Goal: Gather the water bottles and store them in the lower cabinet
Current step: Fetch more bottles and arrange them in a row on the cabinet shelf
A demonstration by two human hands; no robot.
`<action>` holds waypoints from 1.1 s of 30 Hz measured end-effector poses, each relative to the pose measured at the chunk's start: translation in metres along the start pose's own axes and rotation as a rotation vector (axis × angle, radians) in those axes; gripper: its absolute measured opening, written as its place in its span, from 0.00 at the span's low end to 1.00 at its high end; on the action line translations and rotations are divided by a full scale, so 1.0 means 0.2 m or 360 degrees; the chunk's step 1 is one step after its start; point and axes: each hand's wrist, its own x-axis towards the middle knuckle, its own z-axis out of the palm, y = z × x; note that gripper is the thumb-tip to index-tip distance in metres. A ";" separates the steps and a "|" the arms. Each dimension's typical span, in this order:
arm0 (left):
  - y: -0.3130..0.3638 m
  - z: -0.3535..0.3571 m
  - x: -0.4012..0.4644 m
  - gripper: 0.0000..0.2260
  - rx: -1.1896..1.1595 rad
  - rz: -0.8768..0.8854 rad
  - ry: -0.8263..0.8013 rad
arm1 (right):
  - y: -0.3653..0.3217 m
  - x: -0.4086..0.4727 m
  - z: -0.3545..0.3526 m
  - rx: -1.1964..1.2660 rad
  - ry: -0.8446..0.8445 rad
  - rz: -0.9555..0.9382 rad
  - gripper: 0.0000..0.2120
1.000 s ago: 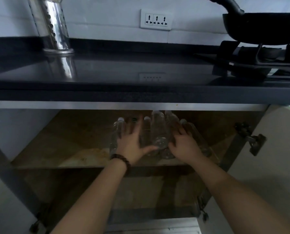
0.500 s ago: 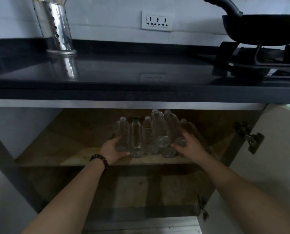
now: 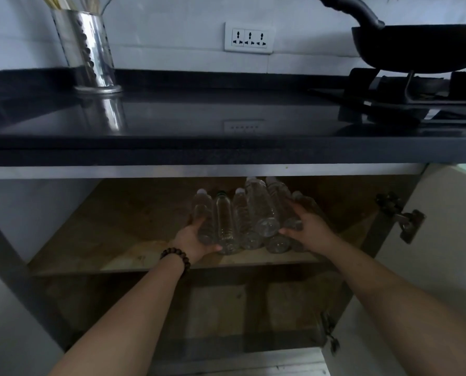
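Bottles, a whole cluster of them, lie on their sides on the wooden shelf (image 3: 96,240) inside the open lower cabinet, caps pointing to the back, round bases facing out. The water bottles (image 3: 249,217) are clear plastic, ribbed along the body, catching a dull gleam in the dim light; most carry pale caps, and one second from the left has a dark cap. They sit packed side by side and touching, with at least one bottle (image 3: 264,210) riding on top of the row, its round base plain to see. How many lie behind the right hand cannot be counted.

Left hand (image 3: 192,241), beaded bracelet (image 3: 176,257) at the wrist, cups the left end of the pile, palm under and fingers curled round the outermost bottle (image 3: 202,213), thumb along the front beside the bases. Right hand (image 3: 311,230) presses in from the other side, grip wrapped round the bottles at the right end, thumb reaching toward the stacked bottle's base. Both forearms reach up into the cabinet from below.

Above, the dark glossy surface (image 3: 199,118) carries a perforated steel utensil holder (image 3: 86,50) at the left and a black wok (image 3: 421,47) on the stove at the right. A white socket plate (image 3: 249,38) sits on the wall between them. The cabinet door (image 3: 448,240) stands open at the right, hinge showing.
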 end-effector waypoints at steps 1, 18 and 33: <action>0.00 0.00 0.00 0.40 0.0004 0.0011 -0.0006 | 0.00 0.00 0.00 0.0003 0.0007 0.0007 0.36; 0.02 0.07 0.10 0.38 0.0271 0.0288 0.0067 | 0.11 0.02 -0.02 -0.0089 0.0090 0.0000 0.35; 0.23 0.10 -0.06 0.36 -0.0394 0.0421 0.0249 | 0.14 0.02 -0.01 -0.0104 0.0109 0.0021 0.35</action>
